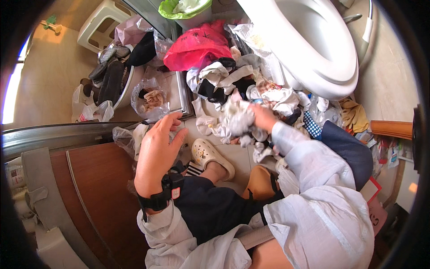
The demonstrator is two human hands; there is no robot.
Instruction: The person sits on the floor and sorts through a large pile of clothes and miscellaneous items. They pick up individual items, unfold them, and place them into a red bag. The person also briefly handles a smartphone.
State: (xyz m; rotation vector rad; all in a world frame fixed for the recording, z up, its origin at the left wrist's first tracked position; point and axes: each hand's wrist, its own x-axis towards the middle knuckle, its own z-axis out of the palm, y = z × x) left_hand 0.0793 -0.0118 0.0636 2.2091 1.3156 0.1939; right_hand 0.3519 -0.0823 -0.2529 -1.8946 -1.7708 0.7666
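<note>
A large pile of socks and small cloth items [282, 101] covers the tiled floor before me. My right hand [263, 117] reaches into it and grips a whitish cloth item [237, 116], blurred by motion; whether it is a sock I cannot tell. My left hand [163, 138] is raised at the left, fingers apart and curved, with nothing in it and a black strap on the wrist. Beyond it lies a clear plastic bag [149, 97] holding beige and black cloth. A crumpled red plastic bag [201, 45] rests at the pile's far edge.
A white toilet [339, 80] stands at the upper right. A bin with a green liner [193, 21] is at the top. Slippers fill a white basin [129, 89] beside a plastic stool [88, 28]. A metal door track [183, 90] crosses the floor. My foot wears a beige clog [210, 153].
</note>
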